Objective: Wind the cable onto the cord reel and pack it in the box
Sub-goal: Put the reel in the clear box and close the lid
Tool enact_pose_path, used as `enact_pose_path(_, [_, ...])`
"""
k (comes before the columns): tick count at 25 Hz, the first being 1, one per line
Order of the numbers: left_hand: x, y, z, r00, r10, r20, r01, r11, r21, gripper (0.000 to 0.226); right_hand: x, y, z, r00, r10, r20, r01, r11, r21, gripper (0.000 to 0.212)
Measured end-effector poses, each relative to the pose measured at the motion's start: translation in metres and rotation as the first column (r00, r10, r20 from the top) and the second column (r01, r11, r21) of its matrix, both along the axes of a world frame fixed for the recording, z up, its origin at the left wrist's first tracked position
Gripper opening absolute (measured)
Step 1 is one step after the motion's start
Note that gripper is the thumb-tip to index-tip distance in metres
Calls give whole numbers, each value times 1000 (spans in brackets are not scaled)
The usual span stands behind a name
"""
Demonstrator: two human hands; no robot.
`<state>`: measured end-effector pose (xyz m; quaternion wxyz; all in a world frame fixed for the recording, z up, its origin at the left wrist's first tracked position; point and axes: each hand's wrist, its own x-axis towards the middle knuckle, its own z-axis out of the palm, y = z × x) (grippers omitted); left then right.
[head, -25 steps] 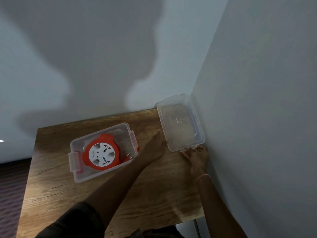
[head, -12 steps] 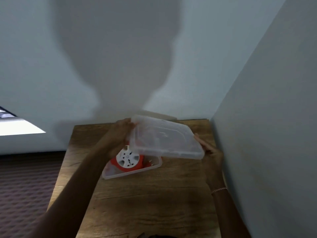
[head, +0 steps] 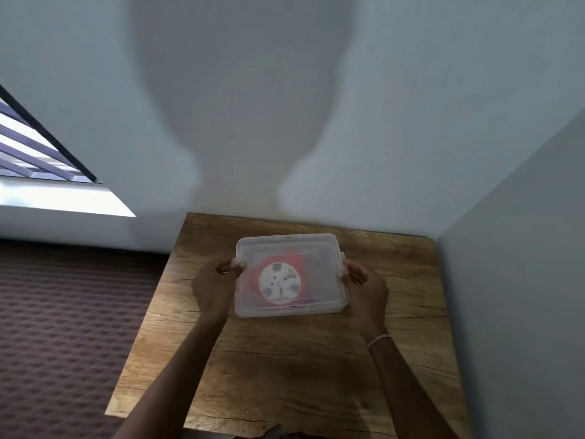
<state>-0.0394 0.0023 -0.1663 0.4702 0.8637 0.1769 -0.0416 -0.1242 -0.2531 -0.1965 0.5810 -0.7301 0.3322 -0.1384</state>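
Lidded box (head: 323, 248) held at both ends!
Left hand (head: 212, 288) and right hand (head: 367, 288) curled round its left and right edges on the desk (head: 285, 375); the red cord reel (head: 280, 282) sat inside it.

Home corner: wooden table (head: 285, 375), window (head: 34, 147).

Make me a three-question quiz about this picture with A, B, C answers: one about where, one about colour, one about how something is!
1. Where is the reel? A on the floor; B in the box; C on the windowsill.
2. What colour is its rim? A blue; B green; C red.
3. How is the lid? A on the box; B lifted up; C missing.
Answers: B, seen through the clear lid; C, red rings its white face; A, it covers the box, left hand and right hand gripping its ends.
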Motion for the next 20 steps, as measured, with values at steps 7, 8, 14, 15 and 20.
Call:
enact_pose_path(7, [10, 10, -33, 986, -164, 32, 159, 979, 129, 20, 6, 21, -7, 995, -45, -86, 20, 963, -270, 33])
enact_pose_path(8, [10, 12, -35, 985, -171, 29, 166, 979, 120, 19, 6, 21, -5, 994, -37, -106, 5, 957, -291, 34])
enact_pose_path(14, [12, 31, -36, 981, -180, -67, 173, 980, -100, 39, 13, -6, -1, 967, 54, -249, -88, 988, -129, 40])
enact_pose_path(15, [11, 33, -36, 981, -174, -86, 162, 978, -128, 41, 13, -8, -1, 966, 57, -250, -78, 994, -74, 43])
enact_pose_path(20, [17, 36, -35, 890, -259, -376, 126, 931, -342, 26, 18, -23, -6, 915, 250, -316, -107, 907, 407, 51])
